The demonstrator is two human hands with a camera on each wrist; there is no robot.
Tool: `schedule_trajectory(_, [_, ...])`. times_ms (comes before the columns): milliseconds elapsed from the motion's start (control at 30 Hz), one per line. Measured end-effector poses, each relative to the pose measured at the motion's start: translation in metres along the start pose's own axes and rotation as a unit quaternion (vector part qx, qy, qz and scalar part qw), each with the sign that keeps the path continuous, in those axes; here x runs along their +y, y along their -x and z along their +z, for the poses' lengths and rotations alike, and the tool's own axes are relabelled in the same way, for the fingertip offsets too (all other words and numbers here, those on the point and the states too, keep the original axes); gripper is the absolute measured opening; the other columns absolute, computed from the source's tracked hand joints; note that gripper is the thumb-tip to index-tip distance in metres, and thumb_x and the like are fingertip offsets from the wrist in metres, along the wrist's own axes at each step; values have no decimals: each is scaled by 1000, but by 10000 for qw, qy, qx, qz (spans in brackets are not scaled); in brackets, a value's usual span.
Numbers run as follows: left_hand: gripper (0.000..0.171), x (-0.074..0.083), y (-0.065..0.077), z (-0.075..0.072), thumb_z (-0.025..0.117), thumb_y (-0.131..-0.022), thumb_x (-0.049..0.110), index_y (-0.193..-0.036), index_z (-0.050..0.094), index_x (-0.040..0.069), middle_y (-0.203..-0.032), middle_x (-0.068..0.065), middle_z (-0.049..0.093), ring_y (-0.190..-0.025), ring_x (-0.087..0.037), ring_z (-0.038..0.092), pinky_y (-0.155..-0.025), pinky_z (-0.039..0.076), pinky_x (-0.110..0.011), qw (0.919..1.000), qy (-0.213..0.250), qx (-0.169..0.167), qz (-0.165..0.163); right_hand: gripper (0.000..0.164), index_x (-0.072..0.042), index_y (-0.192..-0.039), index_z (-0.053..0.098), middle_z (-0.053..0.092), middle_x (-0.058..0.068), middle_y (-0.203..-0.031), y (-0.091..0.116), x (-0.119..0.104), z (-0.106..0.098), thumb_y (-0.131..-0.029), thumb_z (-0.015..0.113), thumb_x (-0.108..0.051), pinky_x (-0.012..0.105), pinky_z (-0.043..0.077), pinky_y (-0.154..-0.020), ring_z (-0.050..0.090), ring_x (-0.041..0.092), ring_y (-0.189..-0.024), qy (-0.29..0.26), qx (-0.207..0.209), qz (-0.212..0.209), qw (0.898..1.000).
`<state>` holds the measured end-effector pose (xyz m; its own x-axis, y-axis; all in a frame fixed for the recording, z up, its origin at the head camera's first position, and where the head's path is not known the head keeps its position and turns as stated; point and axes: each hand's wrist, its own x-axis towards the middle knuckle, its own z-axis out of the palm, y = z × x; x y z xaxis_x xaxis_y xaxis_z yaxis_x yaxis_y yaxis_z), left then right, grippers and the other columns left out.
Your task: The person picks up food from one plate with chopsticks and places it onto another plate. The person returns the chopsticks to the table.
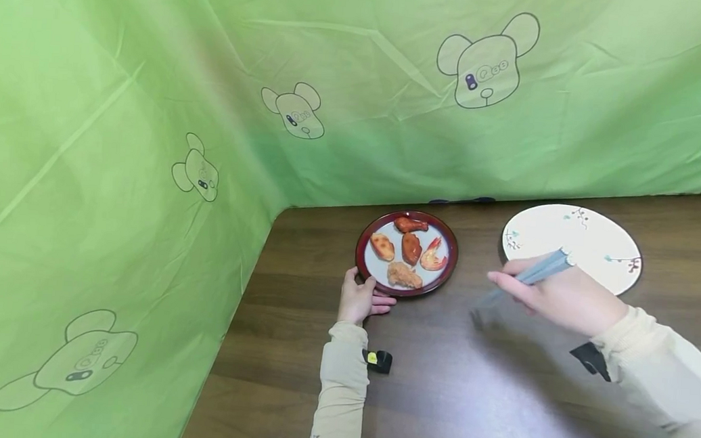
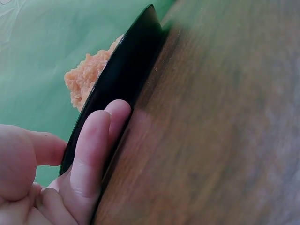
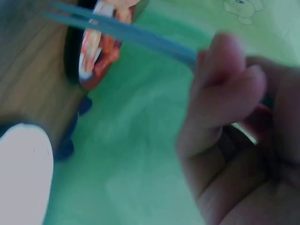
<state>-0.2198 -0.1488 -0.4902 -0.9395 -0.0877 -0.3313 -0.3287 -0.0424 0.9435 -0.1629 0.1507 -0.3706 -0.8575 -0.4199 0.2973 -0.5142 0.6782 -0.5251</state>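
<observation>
Head: 2 plates (image 1: 361,252), 5 food pcs (image 1: 411,248).

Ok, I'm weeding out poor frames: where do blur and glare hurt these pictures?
Head view: motion-like blur on the right hand and its blue utensil, pale glare on the table; right wrist view: hand and utensil soft; left wrist view: left hand fairly clear, wood blurred toward the right.

head view: bright | glare on table (image 1: 513,420) | utensil (image 1: 541,267) motion-blurred | right-wrist view: dim
</observation>
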Motion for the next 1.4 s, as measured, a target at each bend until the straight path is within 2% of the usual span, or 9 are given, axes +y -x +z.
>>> schedule_trajectory(133, [56,-1,0,-1,40,-100,8,-148,12,4,-79,-29,69,-59,-25,71,-54,62,-35,10000,-43,45,11,34,-18,-68,56,51,-7,-55,-25,-2,6,-98,54,-34,21,40,-49,47,6,-49,-854,32,736,9936])
schedule_trajectory(233, [56,-2,1,-1,40,-99,8,-148,13,4,-80,-30,69,-60,-25,72,-55,62,-36,10000,-71,42,-15,41,-12,-81,64,61,-1,-63,-41,2,13,-99,47,-45,22,47,-53,57,11,-58,-1315,-14,1454,9806])
schedule_trajectory(333, [56,-1,1,0,41,-100,9,-148,13,5,-84,-32,69,-61,-26,72,-56,62,-36,10000,-94,17,-20,51,-5,-93,67,65,0,-68,-53,10,20,-99,43,-49,23,54,-58,63,12,-63,-1603,8,1861,9694])
schedule_trajectory(700, [56,2,2,2,40,-100,10,-149,12,5,-88,-35,68,-62,-27,72,-55,62,-36,9999,-99,-24,-21,62,5,-107,63,63,-7,-68,-62,28,39,-99,39,-52,24,58,-59,62,5,-61,-2289,302,2596,9377])
schedule_trajectory(967, [58,2,2,1,39,-100,10,-150,10,4,-88,-36,68,-62,-27,72,-54,62,-35,10000,-92,2,-22,70,9,-122,56,60,-13,-67,-70,29,48,-99,36,-55,21,58,-60,63,4,-61,-3211,472,3170,8912])
schedule_trajectory(1033, [57,2,2,2,39,-100,9,-150,10,4,-89,-36,67,-62,-28,72,-54,62,-35,10000,-80,1,-13,71,9,-125,54,59,-13,-67,-72,26,50,-99,36,-54,20,58,-60,62,4,-60,-3332,448,3234,8845])
schedule_trajectory(1133, [57,2,2,2,39,-100,10,-149,10,4,-90,-37,67,-63,-30,72,-55,62,-35,10000,-79,5,-24,66,8,-123,56,59,-11,-69,-75,22,52,-100,37,-51,21,58,-61,60,3,-61,-3087,352,3153,8967])
schedule_trajectory(1233, [57,2,2,2,39,-101,10,-150,10,5,-90,-36,67,-65,-31,73,-55,62,-35,9999,-115,28,-37,57,4,-116,62,64,-8,-70,-77,14,56,-100,41,-47,21,54,-61,62,6,-62,-2452,295,2982,9220])
schedule_trajectory(1400, [58,2,2,2,39,-101,11,-150,9,4,-89,-35,68,-64,-29,73,-55,62,-35,9999,-140,25,-18,46,1,-108,70,75,14,-84,-79,3,65,-97,47,-37,33,55,-70,72,25,-77,-1513,587,2408,9569])
